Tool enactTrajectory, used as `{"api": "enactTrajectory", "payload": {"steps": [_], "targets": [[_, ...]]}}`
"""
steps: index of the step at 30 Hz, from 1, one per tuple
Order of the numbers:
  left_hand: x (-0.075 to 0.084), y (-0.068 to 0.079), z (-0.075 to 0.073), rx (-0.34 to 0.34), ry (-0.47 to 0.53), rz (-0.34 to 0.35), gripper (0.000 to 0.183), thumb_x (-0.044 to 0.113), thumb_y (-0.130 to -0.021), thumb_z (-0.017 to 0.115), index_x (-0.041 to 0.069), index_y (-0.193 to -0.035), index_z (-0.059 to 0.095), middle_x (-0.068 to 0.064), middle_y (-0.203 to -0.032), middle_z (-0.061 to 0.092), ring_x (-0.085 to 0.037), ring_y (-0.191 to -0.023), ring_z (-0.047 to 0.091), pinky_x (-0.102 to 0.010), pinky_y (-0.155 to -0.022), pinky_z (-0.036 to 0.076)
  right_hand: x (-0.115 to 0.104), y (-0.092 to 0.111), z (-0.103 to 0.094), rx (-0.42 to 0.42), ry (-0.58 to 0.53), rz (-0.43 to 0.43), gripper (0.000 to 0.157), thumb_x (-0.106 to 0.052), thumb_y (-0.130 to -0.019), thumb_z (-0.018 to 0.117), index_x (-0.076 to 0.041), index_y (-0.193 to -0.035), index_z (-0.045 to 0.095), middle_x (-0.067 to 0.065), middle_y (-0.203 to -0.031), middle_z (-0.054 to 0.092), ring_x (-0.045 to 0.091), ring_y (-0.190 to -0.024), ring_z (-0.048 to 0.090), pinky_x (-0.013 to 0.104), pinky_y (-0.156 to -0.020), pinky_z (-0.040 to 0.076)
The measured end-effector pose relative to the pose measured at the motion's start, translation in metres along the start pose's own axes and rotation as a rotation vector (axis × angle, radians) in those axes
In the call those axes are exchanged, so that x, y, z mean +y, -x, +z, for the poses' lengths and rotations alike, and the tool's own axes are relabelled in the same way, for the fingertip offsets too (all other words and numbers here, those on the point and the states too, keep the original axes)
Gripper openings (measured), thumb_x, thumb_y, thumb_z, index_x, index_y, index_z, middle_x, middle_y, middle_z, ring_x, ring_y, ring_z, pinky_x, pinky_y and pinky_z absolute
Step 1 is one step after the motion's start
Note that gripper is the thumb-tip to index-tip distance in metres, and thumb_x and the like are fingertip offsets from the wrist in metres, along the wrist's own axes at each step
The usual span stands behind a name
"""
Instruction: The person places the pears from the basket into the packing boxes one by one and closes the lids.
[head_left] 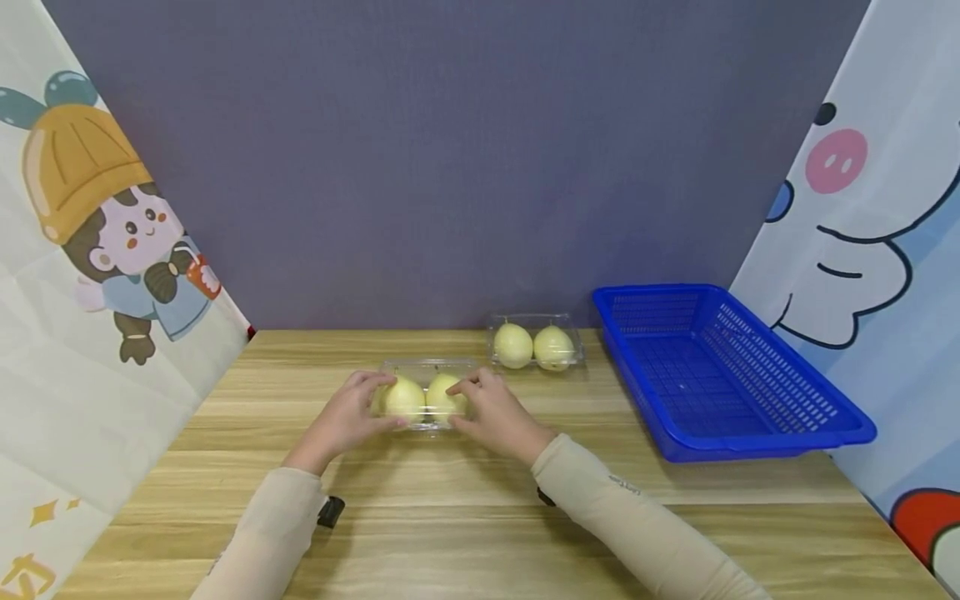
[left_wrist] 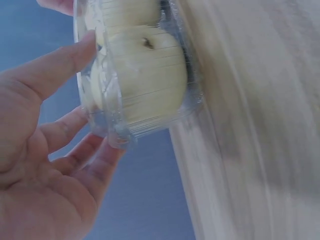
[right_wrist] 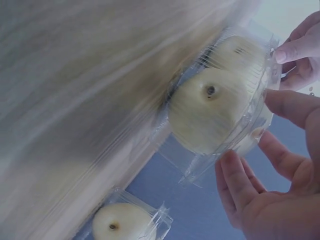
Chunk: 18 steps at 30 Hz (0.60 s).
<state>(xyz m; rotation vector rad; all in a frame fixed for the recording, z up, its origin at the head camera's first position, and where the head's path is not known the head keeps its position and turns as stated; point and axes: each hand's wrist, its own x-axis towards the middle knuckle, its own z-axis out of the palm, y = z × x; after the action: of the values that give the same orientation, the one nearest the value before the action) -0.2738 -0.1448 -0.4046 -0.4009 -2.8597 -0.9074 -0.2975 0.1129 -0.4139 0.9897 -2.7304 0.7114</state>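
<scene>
Between the two hands sits a clear plastic clamshell box (head_left: 429, 429) holding two pale yellow pears, a left pear (head_left: 405, 402) and a right pear (head_left: 444, 398). My left hand (head_left: 351, 418) holds the box's left end, thumb at the near edge and fingers toward the far side. At the opposite end, my right hand (head_left: 497, 414) grips with thumb and fingers spread around the corner. The left wrist view shows fingertips along the ribbed box edge (left_wrist: 117, 117). In the right wrist view, fingers of both hands are at the lid side, with one pear (right_wrist: 207, 110) in front.
A second clear box (head_left: 534, 317) with two pears stands farther back, right of the held one. To the right, a blue plastic basket (head_left: 652, 417) with slotted walls rests on the wooden table (head_left: 420, 533). A grey-blue panel (head_left: 420, 167) rises behind the table.
</scene>
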Motion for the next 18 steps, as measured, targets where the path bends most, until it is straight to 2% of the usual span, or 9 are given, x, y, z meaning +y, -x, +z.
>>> {"api": "enactTrajectory", "payload": {"steps": [4, 8, 11, 18], "targets": [[0.001, 0.000, -0.002, -0.020, -0.010, 0.009, 0.073, 0.032, -0.084, 0.083, 0.000, -0.142, 0.052, -0.024, -0.142, 0.046, -0.045, -0.123, 0.050, -0.062, -0.103, 0.043, -0.001, 0.000, -0.001, -0.009, 0.011, -0.012, 0.041, -0.028, -0.093, 0.075, -0.010, -0.128, 0.065, 0.016, -0.130, 0.054, 0.030, -0.117, 0.053, 0.047, -0.107, 0.044], [0.001, -0.002, -0.003, -0.042, -0.014, 0.016, 0.071, 0.024, -0.086, 0.081, -0.002, -0.144, 0.049, -0.026, -0.145, 0.043, -0.047, -0.129, 0.045, -0.063, -0.108, 0.038, -0.001, -0.001, -0.001, -0.020, 0.006, -0.013, 0.042, -0.025, -0.093, 0.075, -0.008, -0.129, 0.064, 0.017, -0.130, 0.053, 0.031, -0.118, 0.052, 0.047, -0.106, 0.045], [0.002, -0.004, -0.004, -0.055, -0.021, 0.024, 0.069, 0.020, -0.088, 0.079, -0.004, -0.145, 0.047, -0.029, -0.146, 0.040, -0.049, -0.131, 0.042, -0.064, -0.109, 0.035, 0.001, -0.004, 0.000, -0.022, 0.002, -0.011, 0.042, -0.023, -0.093, 0.075, -0.008, -0.130, 0.063, 0.016, -0.130, 0.053, 0.031, -0.116, 0.052, 0.043, -0.100, 0.050], [0.002, -0.012, -0.005, -0.067, -0.011, 0.005, 0.069, 0.021, -0.090, 0.077, -0.003, -0.146, 0.044, -0.030, -0.146, 0.039, -0.051, -0.131, 0.041, -0.065, -0.108, 0.035, 0.005, -0.014, 0.000, -0.004, -0.031, 0.014, 0.043, -0.021, -0.093, 0.075, -0.008, -0.131, 0.062, 0.017, -0.131, 0.051, 0.034, -0.115, 0.051, 0.043, -0.097, 0.050]]}}
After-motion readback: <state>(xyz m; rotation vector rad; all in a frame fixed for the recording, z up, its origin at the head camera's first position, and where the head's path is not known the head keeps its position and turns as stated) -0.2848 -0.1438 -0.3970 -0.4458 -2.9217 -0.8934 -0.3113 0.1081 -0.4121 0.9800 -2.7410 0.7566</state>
